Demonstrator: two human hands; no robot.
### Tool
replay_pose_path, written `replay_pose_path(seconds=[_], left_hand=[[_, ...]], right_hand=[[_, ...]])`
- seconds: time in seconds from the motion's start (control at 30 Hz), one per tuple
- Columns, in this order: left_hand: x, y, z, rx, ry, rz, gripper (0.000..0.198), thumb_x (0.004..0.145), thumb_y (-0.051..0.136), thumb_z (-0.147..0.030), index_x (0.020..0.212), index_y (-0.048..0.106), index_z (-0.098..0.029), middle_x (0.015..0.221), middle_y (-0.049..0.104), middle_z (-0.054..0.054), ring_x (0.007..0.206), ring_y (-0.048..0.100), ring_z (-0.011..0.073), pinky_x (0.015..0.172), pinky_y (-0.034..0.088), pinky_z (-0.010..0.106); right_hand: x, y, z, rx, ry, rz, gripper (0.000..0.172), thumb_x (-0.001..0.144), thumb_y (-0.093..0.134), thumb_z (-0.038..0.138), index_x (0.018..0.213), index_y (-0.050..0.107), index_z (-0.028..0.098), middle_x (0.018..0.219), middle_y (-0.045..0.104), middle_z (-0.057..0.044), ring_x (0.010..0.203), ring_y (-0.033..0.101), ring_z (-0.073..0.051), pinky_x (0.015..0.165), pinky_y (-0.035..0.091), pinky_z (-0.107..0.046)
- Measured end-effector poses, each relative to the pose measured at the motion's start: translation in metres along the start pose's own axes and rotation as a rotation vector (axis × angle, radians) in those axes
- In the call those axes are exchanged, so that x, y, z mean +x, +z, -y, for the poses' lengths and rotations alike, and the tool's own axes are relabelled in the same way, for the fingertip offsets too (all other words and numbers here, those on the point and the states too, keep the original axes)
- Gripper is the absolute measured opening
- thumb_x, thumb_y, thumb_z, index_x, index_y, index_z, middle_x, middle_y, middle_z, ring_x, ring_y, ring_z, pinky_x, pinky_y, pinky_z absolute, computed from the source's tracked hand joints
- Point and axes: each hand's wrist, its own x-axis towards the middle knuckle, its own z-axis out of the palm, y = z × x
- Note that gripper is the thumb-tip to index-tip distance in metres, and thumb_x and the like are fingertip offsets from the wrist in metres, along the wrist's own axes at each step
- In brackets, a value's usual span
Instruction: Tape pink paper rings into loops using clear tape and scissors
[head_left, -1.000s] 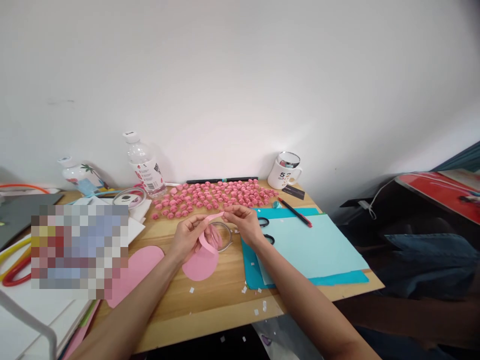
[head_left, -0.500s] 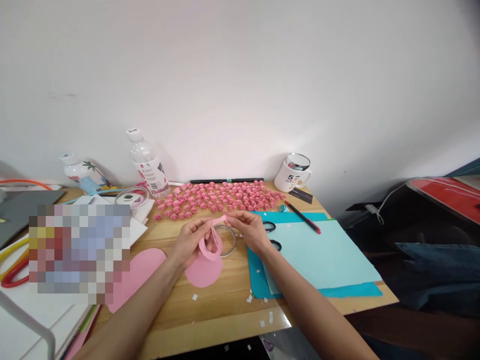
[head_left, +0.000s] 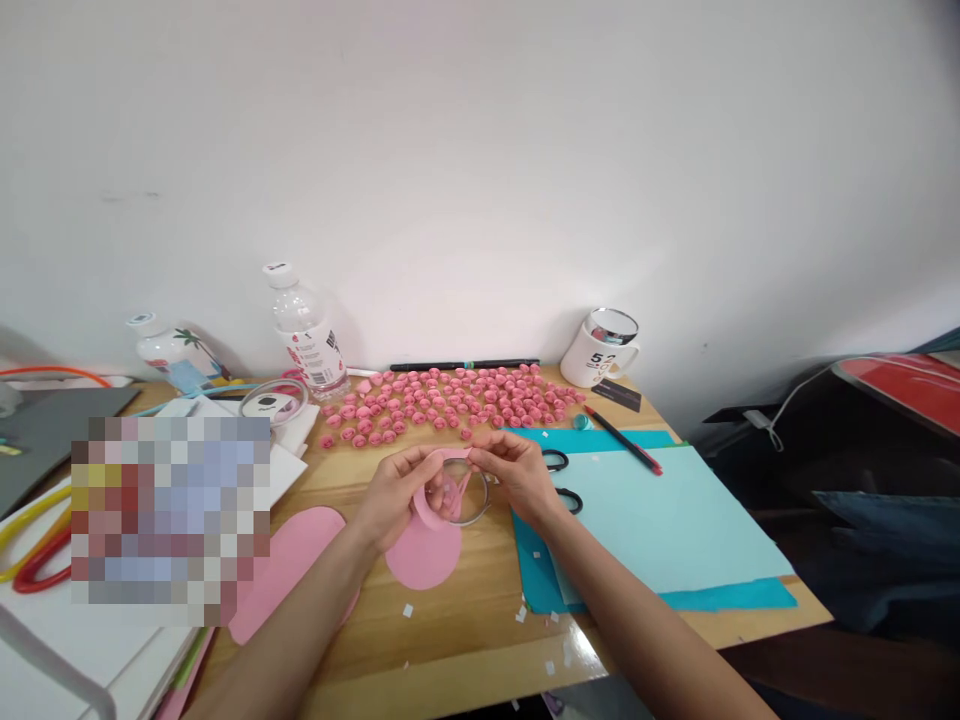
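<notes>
Between both hands, above the table, is a curled pink paper strip (head_left: pixel 429 512). My left hand (head_left: pixel 401 490) pinches it between thumb and fingers. On the other side my right hand (head_left: pixel 514 468) closes its thumb and forefinger on the strip's end. Beneath and behind the strip a thin grey ring (head_left: pixel 484 500) lies on the table, partly covered. A round piece of pink paper (head_left: pixel 424 560) is under the left hand, and a larger pink paper piece (head_left: pixel 289 570) lies left of that forearm. Many small rolled pink paper roses (head_left: pixel 450 395) spread out beyond the hands.
Black-handled scissors (head_left: pixel 570 500) lie by the right wrist, on blue and pale blue paper sheets (head_left: pixel 667 520). A mug (head_left: pixel 600 350) and a plastic bottle (head_left: pixel 304 335) stand near the wall. Papers and a roll of tape (head_left: pixel 274 400) are at left; white scraps (head_left: pixel 521 613) lie in front.
The strip's loop has been turned in my fingers, and my right hand grips it nearer its end. The whole view has shifted slightly, so things appear further right and lower.
</notes>
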Motion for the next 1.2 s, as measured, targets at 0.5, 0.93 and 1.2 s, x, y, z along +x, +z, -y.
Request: replay_pose_path(seconds=[0.5,0.93,1.2], left_hand=[[-0.003,0.0024,-0.0022,0.038,-0.091,0.009,0.023,0.071,0.069,-0.031,0.063,0.06,-0.011,0.054,0.056,-0.001,0.041,0.045,0.0045,0.043,0.037,0.018],[-0.0015,0.0029,0.0002,0.343,0.03,-0.077,0.023,0.076,0.063,-0.036,0.071,0.065,-0.013,0.047,0.057,0.0,0.042,0.051,0.0095,0.044,0.038,0.02],[-0.0013,0.0047,-0.0008,0.354,0.024,-0.132,0.023,0.075,0.063,-0.035,0.065,0.063,-0.014,0.047,0.057,-0.001,0.043,0.052,0.0095,0.045,0.039,0.02]], right_hand=[[-0.0032,0.0062,0.0004,0.048,0.084,0.023,0.014,0.061,0.077,0.026,0.069,0.07,0.018,0.067,0.069,-0.001,0.055,0.058,-0.009,0.061,0.047,-0.023],[-0.0044,0.0052,-0.0046,0.052,0.102,0.03,0.018,0.061,0.077,0.027,0.07,0.064,0.018,0.06,0.064,0.002,0.056,0.059,-0.011,0.062,0.05,-0.026],[-0.0035,0.0041,-0.0075,0.017,0.059,-0.01,0.015,0.061,0.077,0.027,0.068,0.066,0.019,0.066,0.067,0.001,0.06,0.06,-0.011,0.067,0.049,-0.026]])
